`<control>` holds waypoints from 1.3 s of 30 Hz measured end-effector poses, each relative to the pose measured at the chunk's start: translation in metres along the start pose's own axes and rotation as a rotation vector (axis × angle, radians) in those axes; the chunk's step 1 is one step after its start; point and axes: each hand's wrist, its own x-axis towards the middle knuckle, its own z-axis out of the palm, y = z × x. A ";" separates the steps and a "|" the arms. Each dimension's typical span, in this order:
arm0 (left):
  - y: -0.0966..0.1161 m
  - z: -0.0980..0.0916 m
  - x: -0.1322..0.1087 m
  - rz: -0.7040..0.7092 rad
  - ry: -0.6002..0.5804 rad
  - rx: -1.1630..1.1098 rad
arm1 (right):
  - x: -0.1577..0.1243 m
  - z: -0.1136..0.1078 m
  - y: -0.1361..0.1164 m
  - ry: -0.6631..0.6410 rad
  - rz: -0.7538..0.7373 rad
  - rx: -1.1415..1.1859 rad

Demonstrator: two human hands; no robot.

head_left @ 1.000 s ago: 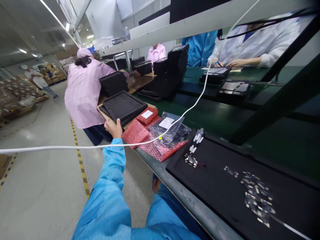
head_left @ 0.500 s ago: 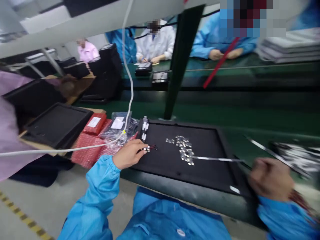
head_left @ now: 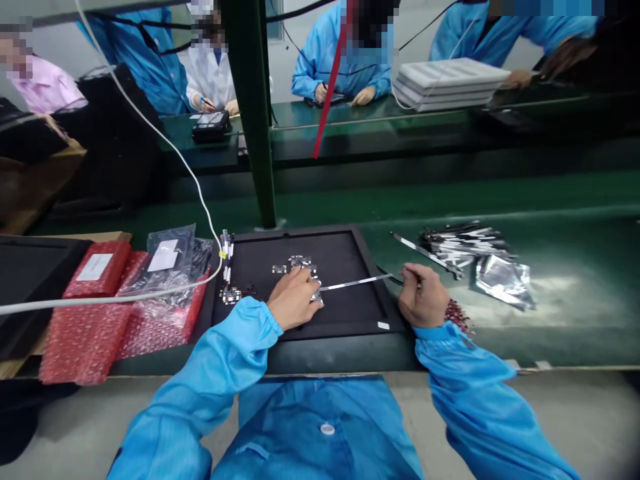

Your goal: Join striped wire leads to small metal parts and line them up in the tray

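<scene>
My left hand [head_left: 297,299] reaches down onto a pile of small shiny circuit boards [head_left: 300,261] in a black foam tray [head_left: 345,250]. Its fingers are bent together and its fingertips partly hidden, so what they grip cannot be made out. A thin white strip [head_left: 353,283] runs from beside my left thumb over the tray's right edge. Close to the strip's far end, my right hand [head_left: 424,297] is closed, with a thin dark piece [head_left: 391,278] at its fingers that I cannot identify. More small boards [head_left: 232,295] with dark red wires lie at the tray's left side.
Right of the tray lie a heap of black-and-white strips [head_left: 460,241], a silvery bag [head_left: 503,280] and red wired parts [head_left: 457,315]. Red bubble wrap [head_left: 83,333] and clear bags are at left. A white cable [head_left: 193,177] and green post [head_left: 250,120] cross the view. Co-workers sit opposite.
My left hand has left the wired boards at the tray's left side and moved right onto the pile in the middle. The view has swung right, showing more of the bench there.
</scene>
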 end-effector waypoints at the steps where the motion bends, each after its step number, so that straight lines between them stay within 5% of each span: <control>1: 0.001 0.004 0.002 -0.006 0.012 -0.004 | 0.001 -0.001 -0.001 0.010 -0.010 0.008; 9: 0.006 0.012 0.008 -0.116 0.127 -0.237 | -0.003 -0.005 -0.007 0.001 0.117 0.158; 13: 0.009 0.010 0.015 -0.359 0.125 -0.605 | 0.001 -0.008 -0.010 0.016 0.160 0.264; 17: 0.008 0.010 0.022 -0.483 0.287 -0.953 | 0.012 -0.018 -0.024 -0.031 0.201 0.341; 23: 0.012 0.003 0.020 -0.280 0.560 -0.700 | 0.040 -0.036 -0.070 -0.275 0.328 0.583; 28: 0.014 0.000 0.018 -0.139 0.706 -0.536 | 0.059 -0.016 -0.083 -0.637 0.023 0.425; 32: 0.014 0.002 0.017 -0.090 0.704 -0.598 | 0.058 0.004 -0.076 -0.854 -0.165 0.196; 39: 0.015 0.002 0.014 -0.169 0.625 -0.629 | 0.070 -0.008 -0.089 -0.491 -0.207 0.337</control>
